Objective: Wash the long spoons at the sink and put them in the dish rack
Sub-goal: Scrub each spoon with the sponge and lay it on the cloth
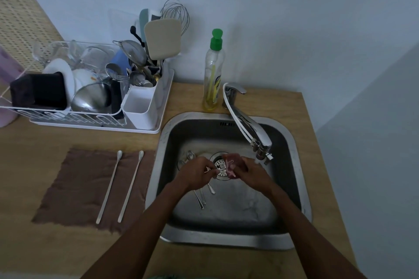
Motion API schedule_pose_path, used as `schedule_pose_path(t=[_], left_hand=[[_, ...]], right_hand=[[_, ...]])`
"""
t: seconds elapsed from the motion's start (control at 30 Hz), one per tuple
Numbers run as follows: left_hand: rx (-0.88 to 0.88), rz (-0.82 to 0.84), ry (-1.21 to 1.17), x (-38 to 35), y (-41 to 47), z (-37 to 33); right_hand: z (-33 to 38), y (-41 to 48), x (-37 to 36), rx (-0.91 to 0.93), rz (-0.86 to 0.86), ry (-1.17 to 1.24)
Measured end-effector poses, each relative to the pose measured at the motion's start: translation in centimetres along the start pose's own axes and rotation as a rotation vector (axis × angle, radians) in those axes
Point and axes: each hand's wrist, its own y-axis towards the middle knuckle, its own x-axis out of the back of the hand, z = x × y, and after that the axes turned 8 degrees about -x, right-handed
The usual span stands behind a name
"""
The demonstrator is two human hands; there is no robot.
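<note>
Inside the sink [226,242], the left hand [197,173] holds perhaps three long spoons [198,199]

A pale bluish-white wall [294,18] rises behind the wooden counter [56,251], a second plain wall [374,154] (dimmer, in shade) closes the counter's right end, and a perforated beige panel [20,11] stands at its far-left corner.

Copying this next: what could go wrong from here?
The left hand grips several spoons at once over the sink while the right hand holds a pink sponge; one may slip out. The back of the rack's cutlery holder is crowded, so the two long spoons on the cloth might tip out.
</note>
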Motion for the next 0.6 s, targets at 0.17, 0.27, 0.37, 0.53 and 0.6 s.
schedule_pose_path(t=[0.17,0.27,0.37,0.53,0.6], left_hand=[[-0.033,0.019,-0.015,-0.5,1.2,-0.7],[-0.036,0.052,-0.008,-1.0,1.9,-1.0],[-0.035,0.089,-0.032,-1.0,2.4,-1.2],[-0.020,0.097,-0.114,-1.6,2.9,-1.8],[-0.025,0.106,-0.082,-1.6,3.0,-2.7]], right_hand=[[-0.9,0.0,-0.6,-0.119,-0.193,0.034],[-1.5,-0.9,-1.0,-0.153,-0.274,0.127],[-1.6,-1.8,0.2,-0.108,-0.082,0.265],[-0.4,-3.0,2.1,-0.072,-0.108,0.317],[-0.1,-3.3,1.3,-0.116,-0.262,0.344]])
